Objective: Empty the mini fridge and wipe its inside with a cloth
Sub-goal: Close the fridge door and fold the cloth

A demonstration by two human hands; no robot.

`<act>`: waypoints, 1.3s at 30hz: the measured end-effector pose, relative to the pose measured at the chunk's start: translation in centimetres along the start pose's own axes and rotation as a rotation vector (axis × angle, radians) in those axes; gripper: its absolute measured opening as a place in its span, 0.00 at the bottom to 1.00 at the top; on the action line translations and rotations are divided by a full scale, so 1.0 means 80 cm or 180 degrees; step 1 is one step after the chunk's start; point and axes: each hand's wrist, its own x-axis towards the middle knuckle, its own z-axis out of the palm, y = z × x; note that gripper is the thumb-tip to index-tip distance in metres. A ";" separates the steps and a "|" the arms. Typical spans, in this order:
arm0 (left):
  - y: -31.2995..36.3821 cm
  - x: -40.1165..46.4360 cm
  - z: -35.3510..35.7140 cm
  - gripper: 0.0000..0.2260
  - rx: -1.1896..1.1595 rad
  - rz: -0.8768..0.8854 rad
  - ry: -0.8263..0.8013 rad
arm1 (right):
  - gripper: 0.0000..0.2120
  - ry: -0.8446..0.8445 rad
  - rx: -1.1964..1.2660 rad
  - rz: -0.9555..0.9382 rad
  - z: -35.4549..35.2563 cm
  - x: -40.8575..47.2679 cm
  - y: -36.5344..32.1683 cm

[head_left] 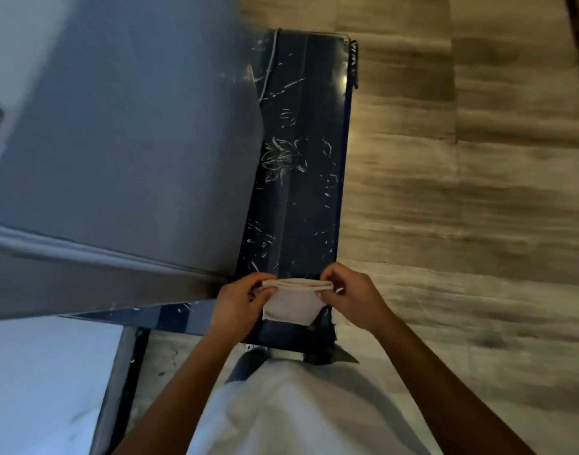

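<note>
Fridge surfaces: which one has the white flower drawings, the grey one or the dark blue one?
The dark blue panel, just beyond the hands holding the cloth. It has a flower outline and white marks; the grey surface beside it is plain.

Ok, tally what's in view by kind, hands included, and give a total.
Hands: 2, left hand and right hand, each pinching one end of the cloth
Cloth: 1, beige folded cloth
Fridge: 1, dark blue fridge with floral pattern
Total: 4
</note>
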 end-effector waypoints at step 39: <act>0.001 0.174 0.054 0.28 0.2609 0.0049 -0.0156 | 0.24 0.0676 -0.2426 -0.0563 -0.005 0.181 0.043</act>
